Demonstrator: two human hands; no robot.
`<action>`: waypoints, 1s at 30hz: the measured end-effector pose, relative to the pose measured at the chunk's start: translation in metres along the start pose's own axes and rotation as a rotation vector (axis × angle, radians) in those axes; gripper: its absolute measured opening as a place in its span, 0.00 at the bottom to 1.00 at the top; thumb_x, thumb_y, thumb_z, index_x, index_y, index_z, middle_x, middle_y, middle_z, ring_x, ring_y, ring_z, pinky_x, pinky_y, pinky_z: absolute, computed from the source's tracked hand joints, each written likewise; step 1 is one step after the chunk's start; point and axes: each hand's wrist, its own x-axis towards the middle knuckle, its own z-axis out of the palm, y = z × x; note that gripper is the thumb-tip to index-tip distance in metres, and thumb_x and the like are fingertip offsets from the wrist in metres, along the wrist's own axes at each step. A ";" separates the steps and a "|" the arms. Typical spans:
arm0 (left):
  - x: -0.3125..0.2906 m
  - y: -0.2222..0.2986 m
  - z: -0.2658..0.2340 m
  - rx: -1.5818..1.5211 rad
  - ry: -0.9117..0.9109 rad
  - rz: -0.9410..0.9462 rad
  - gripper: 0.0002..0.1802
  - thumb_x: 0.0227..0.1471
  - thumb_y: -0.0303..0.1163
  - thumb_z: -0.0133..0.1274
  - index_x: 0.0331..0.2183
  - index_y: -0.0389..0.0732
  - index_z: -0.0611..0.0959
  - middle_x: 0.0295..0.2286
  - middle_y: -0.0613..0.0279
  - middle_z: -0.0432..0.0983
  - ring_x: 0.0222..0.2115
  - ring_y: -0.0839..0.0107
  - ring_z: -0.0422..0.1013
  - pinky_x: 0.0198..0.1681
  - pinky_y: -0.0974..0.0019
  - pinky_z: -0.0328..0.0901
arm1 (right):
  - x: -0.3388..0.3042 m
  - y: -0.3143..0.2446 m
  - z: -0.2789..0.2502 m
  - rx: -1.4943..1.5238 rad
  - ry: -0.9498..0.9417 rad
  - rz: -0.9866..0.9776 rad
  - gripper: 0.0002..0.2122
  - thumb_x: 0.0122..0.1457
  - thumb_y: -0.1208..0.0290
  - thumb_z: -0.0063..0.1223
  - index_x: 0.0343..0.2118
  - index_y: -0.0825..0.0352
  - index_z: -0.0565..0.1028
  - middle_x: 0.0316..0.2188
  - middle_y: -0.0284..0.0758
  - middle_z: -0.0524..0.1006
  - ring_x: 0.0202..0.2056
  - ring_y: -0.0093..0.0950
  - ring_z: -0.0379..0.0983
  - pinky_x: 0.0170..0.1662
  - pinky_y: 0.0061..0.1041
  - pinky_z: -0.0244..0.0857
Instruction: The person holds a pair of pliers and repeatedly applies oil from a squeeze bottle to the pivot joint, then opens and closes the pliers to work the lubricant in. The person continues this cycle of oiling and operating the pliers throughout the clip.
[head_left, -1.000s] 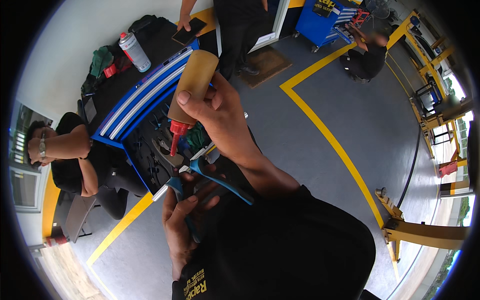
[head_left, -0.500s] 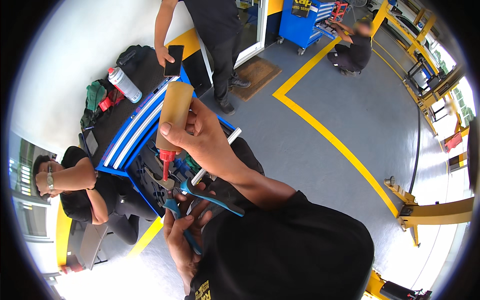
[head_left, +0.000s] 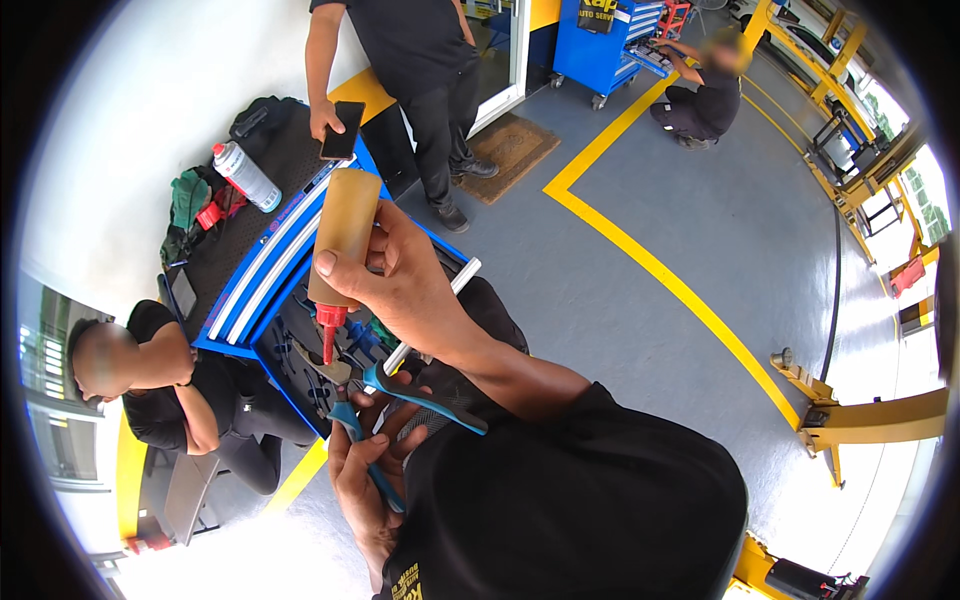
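Observation:
My right hand (head_left: 400, 275) is wrapped round a yellowish, translucent squeeze bottle (head_left: 346, 212), tipped upside down. Its red nozzle (head_left: 329, 338) points down at the jaw end of a pair of pliers; whether the tip touches cannot be made out. Below it, my left hand (head_left: 360, 475) holds these pliers by their blue handles (head_left: 432, 407), which are spread wide apart. The metal head of the pliers lies just under the nozzle, over a pulled-out drawer (head_left: 262, 362) holding several tools.
The drawer belongs to a blue tool cabinet with a dark top (head_left: 290, 150), bearing a spray can (head_left: 247, 178) and cloths (head_left: 188, 200). One person stands beyond it holding a phone (head_left: 343, 131); another sits at left. A third crouches by a blue tool trolley (head_left: 592, 50).
The bottle and pliers stay in nearly the same pose. The seated person at left has lowered an arm from the face. The view has shifted slightly.

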 end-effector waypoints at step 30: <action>0.002 0.010 -0.027 -0.074 -0.196 -0.099 0.25 0.61 0.19 0.42 0.60 0.36 0.67 0.63 0.35 0.65 0.62 0.45 0.69 0.61 0.49 0.72 | 0.000 0.013 0.008 -0.140 0.068 -0.079 0.14 0.67 0.67 0.62 0.48 0.71 0.75 0.37 0.34 0.81 0.38 0.20 0.78 0.42 0.23 0.71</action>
